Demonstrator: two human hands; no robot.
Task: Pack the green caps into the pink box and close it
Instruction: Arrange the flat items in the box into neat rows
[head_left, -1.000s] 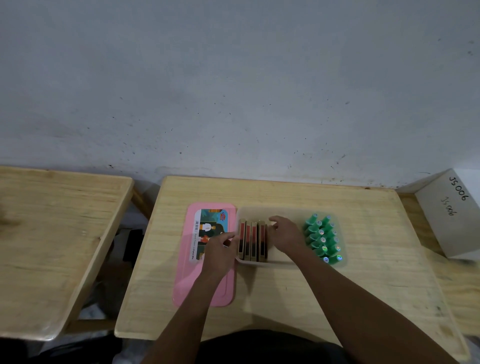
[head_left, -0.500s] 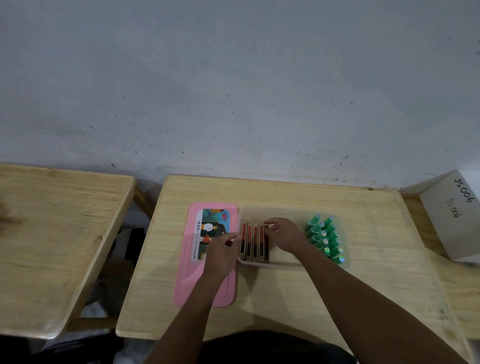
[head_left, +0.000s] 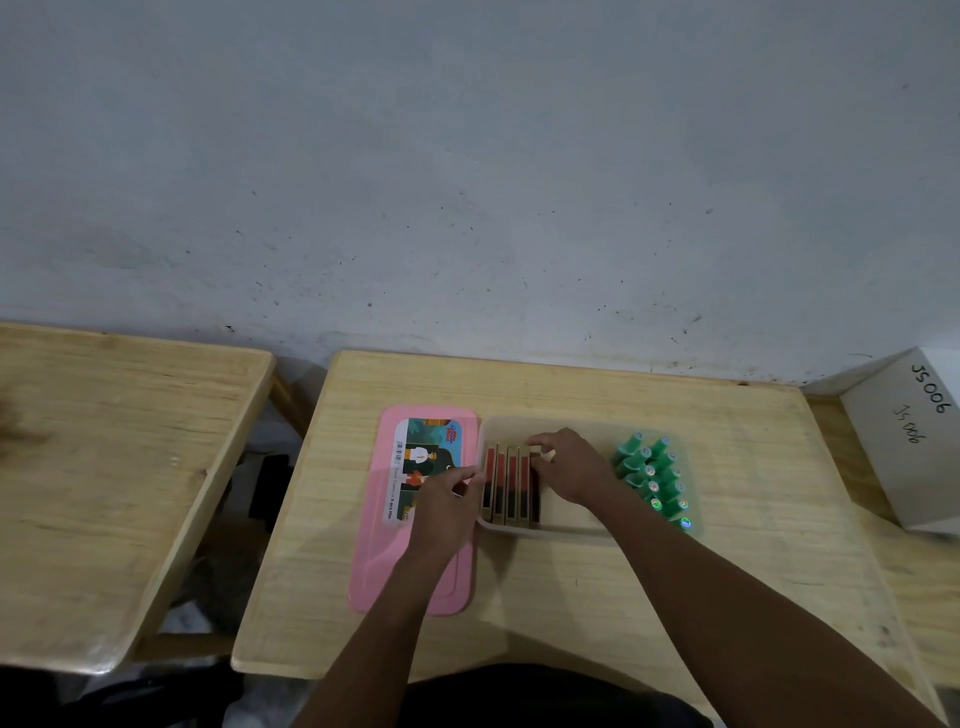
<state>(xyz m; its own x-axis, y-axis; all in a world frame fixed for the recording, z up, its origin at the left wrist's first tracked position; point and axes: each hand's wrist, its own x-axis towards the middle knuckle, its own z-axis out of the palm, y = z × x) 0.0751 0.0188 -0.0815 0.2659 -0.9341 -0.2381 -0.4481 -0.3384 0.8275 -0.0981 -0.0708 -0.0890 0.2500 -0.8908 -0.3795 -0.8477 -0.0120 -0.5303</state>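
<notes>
A pale translucent box (head_left: 563, 531) lies mid-table. Several green caps (head_left: 652, 480) stand packed in its right end. Several slim red-and-black cartons (head_left: 506, 488) stand upright in its left end. The flat pink lid (head_left: 415, 582) with a picture label lies on the table just left of the box. My left hand (head_left: 447, 506) is over the lid, its fingertips pinched at the box's left wall. My right hand (head_left: 571, 467) reaches into the box, its fingers closed on the top of the rightmost carton. It hides the middle of the box.
The box and lid sit on a light wooden desk (head_left: 571, 597) against a grey wall. A second wooden desk (head_left: 114, 467) stands to the left across a gap. A white carton marked JS006 (head_left: 914, 441) sits at the right edge.
My right hand has slid a little left along the cartons and its fingers now pinch the rightmost one. My left hand has stayed at the box's left wall.
</notes>
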